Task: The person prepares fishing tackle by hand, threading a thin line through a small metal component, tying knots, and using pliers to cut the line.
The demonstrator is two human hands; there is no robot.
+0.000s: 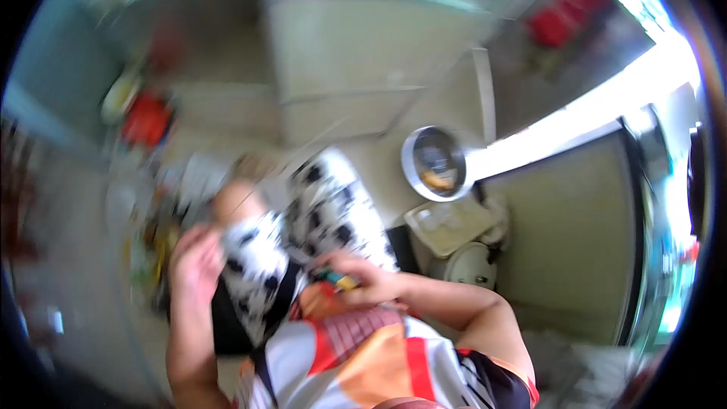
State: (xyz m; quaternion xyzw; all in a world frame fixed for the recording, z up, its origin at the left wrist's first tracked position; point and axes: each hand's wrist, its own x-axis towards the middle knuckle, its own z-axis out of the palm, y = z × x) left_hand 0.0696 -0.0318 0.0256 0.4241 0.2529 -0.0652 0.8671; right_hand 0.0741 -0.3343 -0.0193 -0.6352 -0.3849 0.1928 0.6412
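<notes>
My right hand [371, 276] is in front of my shirt, its fingers closed round a small tool with a teal and yellow handle [338, 279]. Blur hides the tool's exact kind. Over at the left, beside my knee, my left hand [197, 257] is raised with its fingers bent together. A thin dark line, like a thread or wire, runs near those fingertips; whatever they pinch is too small to make out. Beneath both hands are my legs in black-and-white patterned trousers [333, 197].
A round metal pan [410, 165] with something yellowish inside stands on the floor ahead to the right. Near it are a pale tray [450, 227] and a round lidded item [471, 266]. A large pale cabinet [363, 53] stands ahead; a red object [146, 119] lies at left.
</notes>
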